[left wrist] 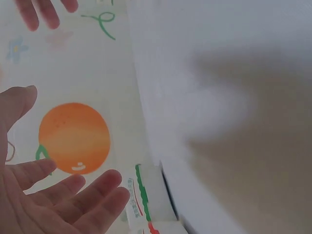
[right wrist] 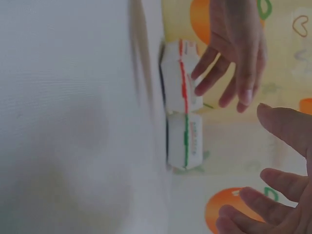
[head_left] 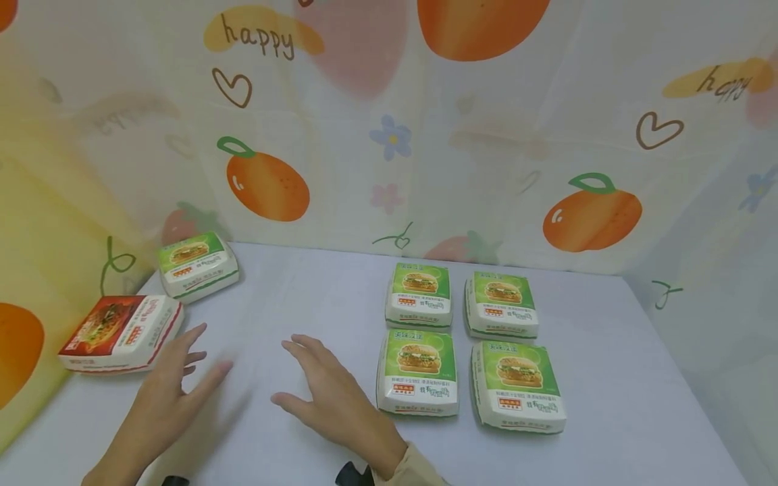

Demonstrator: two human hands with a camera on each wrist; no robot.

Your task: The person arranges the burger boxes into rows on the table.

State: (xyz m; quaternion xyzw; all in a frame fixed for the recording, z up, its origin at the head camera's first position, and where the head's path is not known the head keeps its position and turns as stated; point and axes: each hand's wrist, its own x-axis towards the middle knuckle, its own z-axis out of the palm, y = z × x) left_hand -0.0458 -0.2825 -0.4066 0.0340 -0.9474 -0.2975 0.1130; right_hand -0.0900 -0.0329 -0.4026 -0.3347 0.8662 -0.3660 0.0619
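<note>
On the left side of the white table (head_left: 292,297), a red-topped box (head_left: 124,335) with a printed burger sits flat, nearest the left hand (head_left: 164,405). Just behind it, close enough that contact cannot be ruled out, is a green-topped box (head_left: 198,266).

Handling, judged from looks: folded paperboard, probably light; contents not visible. Walls likely stiff at the corners but apt to dent mid-panel under a hard squeeze; printed surface perhaps slightly slick. Best hold: opposite side walls, low and level, with little pressure. Lid alone seems a poor grip, since it might lift or buckle.

Position relative to fingers: red-topped box lies left of and beyond the left palm; in the head view the hand overlaps its near right edge, though touch cannot be confirmed. Left fingers are extended, thumb well out, nothing held. Right hand (head_left: 334,398) likewise: fingers loosely extended, thumb apart, no object in grasp, palm facing the left hand across a gap. Red-topped box is well apart from the right fingers. Right of that hand, four green-topped boxes (head_left: 417,372) stand two by two.
</note>
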